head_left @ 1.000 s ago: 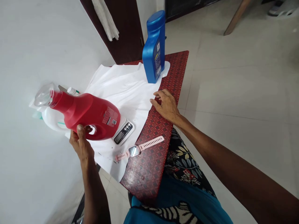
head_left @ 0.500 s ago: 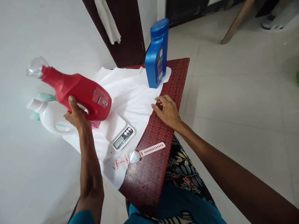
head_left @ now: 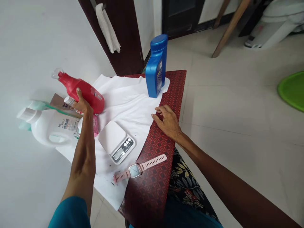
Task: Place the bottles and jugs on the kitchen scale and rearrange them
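My left hand (head_left: 82, 103) is closed round the handle of a red detergent bottle (head_left: 83, 90) with a clear cap, at the back left of the table by the wall. The bottle leans to the left. My right hand (head_left: 167, 122) rests with fingers apart on the table's right edge, touching the red patterned top and holding nothing. Between the hands a white kitchen scale (head_left: 116, 141) lies on a white cloth (head_left: 128, 101). In front of it a pink-strapped smartwatch (head_left: 135, 170) lies across the cloth's edge. Beyond my right hand stands a blue bottle (head_left: 155, 68).
A large white detergent bottle (head_left: 53, 126), a brown box (head_left: 59, 103) and a pink pack (head_left: 95, 125) crowd the wall at left. The red patterned table (head_left: 152, 186) narrows towards me. A green basin (head_left: 293, 90) and a wooden leg (head_left: 230, 30) are off to the right.
My left hand has carried the red bottle away from me, towards the back, uncovering the brown box and more of the scale. My right hand keeps its place on the table edge. The view has shifted slightly.
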A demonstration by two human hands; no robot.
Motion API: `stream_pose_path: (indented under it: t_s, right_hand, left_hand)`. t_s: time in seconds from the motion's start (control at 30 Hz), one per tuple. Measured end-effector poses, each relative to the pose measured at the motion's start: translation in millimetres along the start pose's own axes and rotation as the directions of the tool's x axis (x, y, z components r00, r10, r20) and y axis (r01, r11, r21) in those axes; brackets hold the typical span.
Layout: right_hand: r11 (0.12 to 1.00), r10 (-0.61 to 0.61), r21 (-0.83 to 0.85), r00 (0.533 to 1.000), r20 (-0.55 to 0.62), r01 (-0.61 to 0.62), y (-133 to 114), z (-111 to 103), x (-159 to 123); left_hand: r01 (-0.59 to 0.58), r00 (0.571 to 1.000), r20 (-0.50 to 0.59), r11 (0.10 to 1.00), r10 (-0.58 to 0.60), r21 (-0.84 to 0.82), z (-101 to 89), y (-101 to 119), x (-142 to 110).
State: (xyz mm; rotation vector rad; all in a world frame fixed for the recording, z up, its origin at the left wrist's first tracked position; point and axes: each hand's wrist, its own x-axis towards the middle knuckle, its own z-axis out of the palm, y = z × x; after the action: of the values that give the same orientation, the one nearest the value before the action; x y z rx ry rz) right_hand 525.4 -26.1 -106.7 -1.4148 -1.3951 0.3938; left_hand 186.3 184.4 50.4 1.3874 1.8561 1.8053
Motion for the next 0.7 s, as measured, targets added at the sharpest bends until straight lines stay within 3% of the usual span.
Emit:
stream_pose_path:
  t_s: [0.07,0.2,0.33,0.47,0.57,0.63,0.7]
  right_hand:
    - [1.0,0.008,0.002,1.0,0.006,-0.008,-1.1,-0.5,0.2]
    - [1.0,0.01,-0.015,1.0,0.018,-0.01,-2.9,-1.4,1.4]
    - [1.0,0.011,-0.027,0.999,0.032,-0.01,-4.3,-1.4,2.8]
    - [1.0,0.005,-0.013,1.0,0.03,-0.004,-5.5,0.4,3.6]
    - [1.0,-0.004,-0.005,1.0,0.02,0.004,-5.7,2.7,3.9]
    - [1.0,-0.005,-0.003,1.0,0.011,0.005,-5.4,4.3,3.9]
    - [1.0,-0.005,0.001,1.0,0.006,0.005,-4.8,5.6,3.8]
  left_hand:
    - [-0.003,1.0,0.017,1.0,0.002,0.027,2.7,-8.7,3.1]
    - [0.031,0.994,-0.105,0.999,-0.027,0.035,9.5,-19.7,3.4]
    - [0.0,0.998,-0.06,0.998,0.004,0.07,10.0,-15.3,-1.9]
    - [0.051,0.999,-0.01,0.983,-0.05,0.174,-8.0,7.6,-17.2]
    - [-0.082,0.997,0.031,0.952,0.076,0.295,-13.9,34.0,-39.4]
    - [-0.221,0.975,0.095,0.932,0.201,0.288,-1.0,52.5,-61.5]
    - [-0.305,0.942,0.214,0.926,0.259,0.224,28.2,69.8,-89.7]
